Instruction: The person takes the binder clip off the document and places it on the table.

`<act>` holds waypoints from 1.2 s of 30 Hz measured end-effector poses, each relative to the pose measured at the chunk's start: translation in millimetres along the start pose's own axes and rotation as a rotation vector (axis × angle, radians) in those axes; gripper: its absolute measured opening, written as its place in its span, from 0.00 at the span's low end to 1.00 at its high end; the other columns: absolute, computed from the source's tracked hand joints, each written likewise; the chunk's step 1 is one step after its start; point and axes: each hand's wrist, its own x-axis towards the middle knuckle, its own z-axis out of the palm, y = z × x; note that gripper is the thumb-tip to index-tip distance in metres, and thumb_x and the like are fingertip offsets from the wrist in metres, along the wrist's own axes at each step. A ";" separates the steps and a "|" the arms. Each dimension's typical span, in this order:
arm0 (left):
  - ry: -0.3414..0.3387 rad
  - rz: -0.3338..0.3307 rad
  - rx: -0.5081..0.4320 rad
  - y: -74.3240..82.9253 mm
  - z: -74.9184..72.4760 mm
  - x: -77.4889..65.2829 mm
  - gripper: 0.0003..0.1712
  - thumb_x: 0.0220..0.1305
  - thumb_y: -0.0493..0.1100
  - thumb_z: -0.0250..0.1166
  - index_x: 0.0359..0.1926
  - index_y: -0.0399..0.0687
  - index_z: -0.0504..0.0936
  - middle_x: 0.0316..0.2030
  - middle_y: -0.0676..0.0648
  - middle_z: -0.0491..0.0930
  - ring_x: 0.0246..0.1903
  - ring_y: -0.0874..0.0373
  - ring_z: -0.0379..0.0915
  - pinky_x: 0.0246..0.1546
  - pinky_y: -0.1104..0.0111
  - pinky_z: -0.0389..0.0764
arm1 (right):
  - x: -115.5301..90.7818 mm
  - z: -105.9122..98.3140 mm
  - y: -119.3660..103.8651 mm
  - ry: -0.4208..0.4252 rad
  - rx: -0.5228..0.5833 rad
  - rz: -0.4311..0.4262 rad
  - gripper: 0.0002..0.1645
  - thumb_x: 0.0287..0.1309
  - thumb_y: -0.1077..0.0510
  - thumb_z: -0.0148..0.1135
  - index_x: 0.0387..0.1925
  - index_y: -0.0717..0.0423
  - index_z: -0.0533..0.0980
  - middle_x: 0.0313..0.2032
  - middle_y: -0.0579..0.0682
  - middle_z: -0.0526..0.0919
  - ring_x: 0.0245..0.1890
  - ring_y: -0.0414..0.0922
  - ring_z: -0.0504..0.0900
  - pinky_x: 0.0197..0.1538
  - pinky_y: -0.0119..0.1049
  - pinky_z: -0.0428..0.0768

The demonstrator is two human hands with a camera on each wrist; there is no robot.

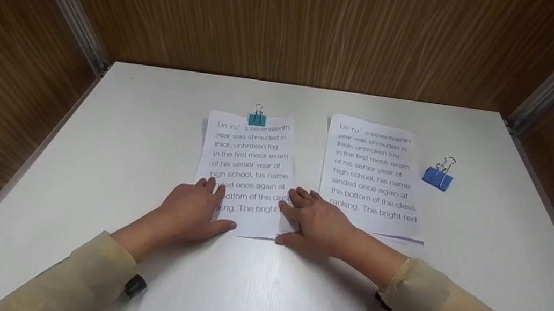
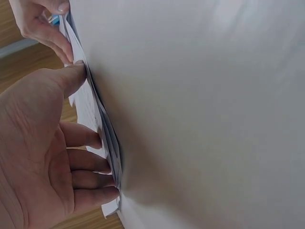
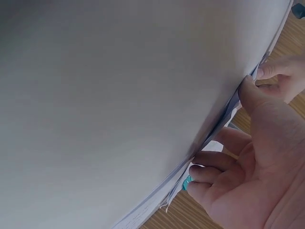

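Observation:
A stack of printed sheets [image 1: 250,171] lies on the white table, with a teal binder clip [image 1: 257,119] on its top edge. My left hand [image 1: 192,212] rests along the lower left side of this stack, fingertips on the paper and thumb near the bottom edge. On the opposite side, my right hand [image 1: 320,225] touches the lower right edge with its fingers and thumb. Both wrist views show the fingers of the left hand [image 2: 45,148] and right hand [image 3: 259,157] lightly bent against the paper edges, not wrapped round them.
To the right lies a second stack of printed sheets [image 1: 371,177], its lower sheets slightly uneven. A blue binder clip [image 1: 437,178] sits beyond it on the table [image 1: 164,107]. Wood-patterned panels [image 1: 306,24] enclose the back and both sides.

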 end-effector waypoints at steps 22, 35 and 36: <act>0.052 0.048 -0.018 16.8 1.1 -14.5 0.53 0.69 0.72 0.61 0.71 0.28 0.74 0.65 0.24 0.75 0.65 0.30 0.75 0.56 0.43 0.81 | -23.5 4.7 -8.0 0.027 -0.007 -0.029 0.47 0.65 0.36 0.70 0.74 0.62 0.72 0.74 0.70 0.68 0.76 0.65 0.66 0.77 0.59 0.62; 0.188 -0.040 -0.225 -11.7 -21.2 16.5 0.35 0.70 0.66 0.66 0.60 0.42 0.85 0.39 0.43 0.89 0.38 0.46 0.85 0.41 0.53 0.83 | -23.7 4.8 -7.7 0.030 -0.025 -0.039 0.47 0.66 0.35 0.69 0.74 0.62 0.72 0.73 0.70 0.69 0.75 0.66 0.67 0.77 0.58 0.63; 0.189 -0.059 -0.253 -17.4 -24.3 23.1 0.38 0.71 0.66 0.65 0.66 0.41 0.82 0.48 0.40 0.89 0.46 0.43 0.86 0.48 0.51 0.83 | -23.5 4.7 -7.9 0.028 -0.026 -0.037 0.47 0.66 0.35 0.69 0.74 0.62 0.72 0.73 0.70 0.69 0.75 0.66 0.67 0.77 0.58 0.63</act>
